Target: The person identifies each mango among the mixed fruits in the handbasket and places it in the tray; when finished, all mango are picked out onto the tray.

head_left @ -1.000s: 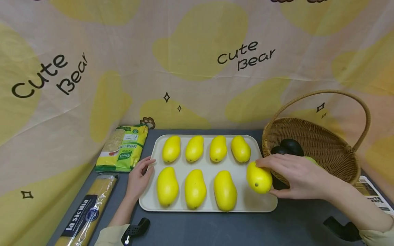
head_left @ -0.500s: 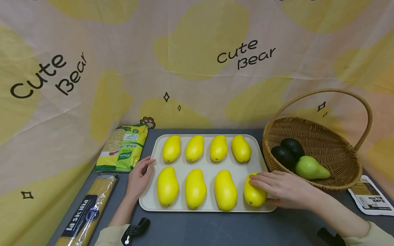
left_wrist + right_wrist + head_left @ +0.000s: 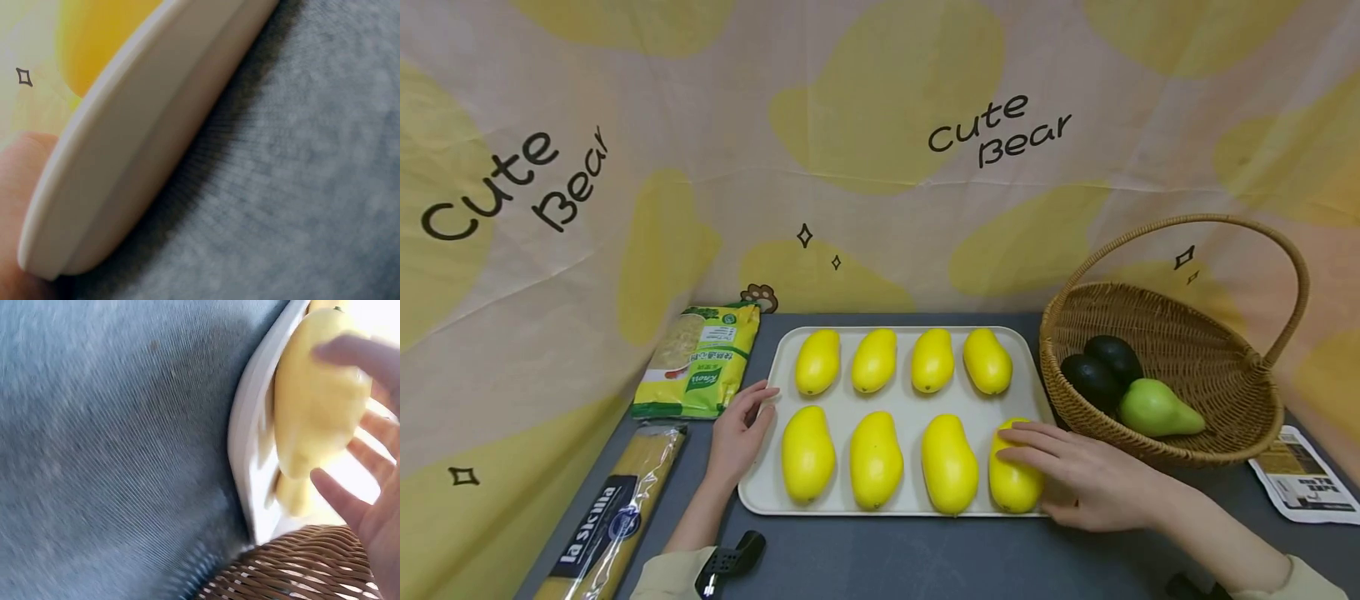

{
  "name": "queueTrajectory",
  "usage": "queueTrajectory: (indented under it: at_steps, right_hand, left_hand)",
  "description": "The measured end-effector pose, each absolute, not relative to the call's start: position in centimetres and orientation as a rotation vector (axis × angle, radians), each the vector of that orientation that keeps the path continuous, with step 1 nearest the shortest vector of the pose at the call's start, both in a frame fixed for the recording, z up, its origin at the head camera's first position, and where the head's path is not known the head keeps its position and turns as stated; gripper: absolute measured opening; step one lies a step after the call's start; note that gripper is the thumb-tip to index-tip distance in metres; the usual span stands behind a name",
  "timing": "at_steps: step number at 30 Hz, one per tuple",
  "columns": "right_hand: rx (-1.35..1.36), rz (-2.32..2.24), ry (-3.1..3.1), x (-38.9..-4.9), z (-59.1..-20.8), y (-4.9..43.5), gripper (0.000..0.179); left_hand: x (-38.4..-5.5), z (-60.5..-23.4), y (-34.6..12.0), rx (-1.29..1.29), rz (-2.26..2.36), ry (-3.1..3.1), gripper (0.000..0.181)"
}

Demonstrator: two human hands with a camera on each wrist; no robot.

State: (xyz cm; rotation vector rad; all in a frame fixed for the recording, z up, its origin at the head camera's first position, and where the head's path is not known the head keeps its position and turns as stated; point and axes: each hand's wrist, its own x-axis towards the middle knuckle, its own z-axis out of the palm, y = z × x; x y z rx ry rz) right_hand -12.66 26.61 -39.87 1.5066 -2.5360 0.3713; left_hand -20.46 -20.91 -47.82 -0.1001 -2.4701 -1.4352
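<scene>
Two rows of yellow mangoes [image 3: 877,460] lie on a white rectangular tray [image 3: 910,507]. At the front right corner of the tray, my right hand [image 3: 1093,479] is over the end mango [image 3: 1011,479], fingers extended across its top. The right wrist view shows those fingers spread loosely around this mango [image 3: 319,400], with light between hand and fruit. My left hand [image 3: 740,433] rests with relaxed fingers against the tray's left edge. Up close in the left wrist view, a fingertip [image 3: 22,169] sits by the tray rim [image 3: 125,137].
To the right stands a wicker basket [image 3: 1195,333] with a tall handle, holding two dark avocados [image 3: 1090,383] and a green pear [image 3: 1159,408]. A printed packet [image 3: 1311,483] lies beside it. On the left are a yellow-green Knorr bag [image 3: 700,362] and a spaghetti pack [image 3: 613,517].
My right hand has carried the last mango from beside the basket down onto the tray's front right spot and loosened its fingers. The left hand has stayed put.
</scene>
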Motion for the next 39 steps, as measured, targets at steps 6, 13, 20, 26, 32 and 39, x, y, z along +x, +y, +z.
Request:
queueTrajectory:
  at_steps: [6,13,20,26,32,39]
  right_hand:
    - [1.337,0.764,-2.664,-11.8,-41.1,26.2,0.064]
    - [1.249,0.813,-2.668,-11.8,-41.8,25.7,0.067]
    - [1.280,0.788,-2.685,-11.9,-41.9,25.7,0.067]
    - [1.251,0.829,-2.704,-11.9,-42.1,25.6,0.062]
    - [1.236,0.872,-2.708,-12.0,-42.2,25.6,0.063]
    - [1.235,0.891,-2.703,-12.1,-42.3,25.6,0.065]
  left_hand:
    - [-20.5,-48.0,-20.9,-0.095,-1.437,-2.474,0.026]
    - [-20.6,-48.0,-20.8,-0.116,-1.437,-2.454,0.025]
    - [-20.7,-48.1,-21.0,-0.112,-1.450,-2.453,0.025]
    - [-20.6,-48.0,-21.0,-0.099,-1.456,-2.469,0.026]
    - [-20.6,-48.0,-21.0,-0.095,-1.469,-2.477,0.026]
    - [-20.5,-48.0,-21.0,-0.089,-1.474,-2.479,0.027]
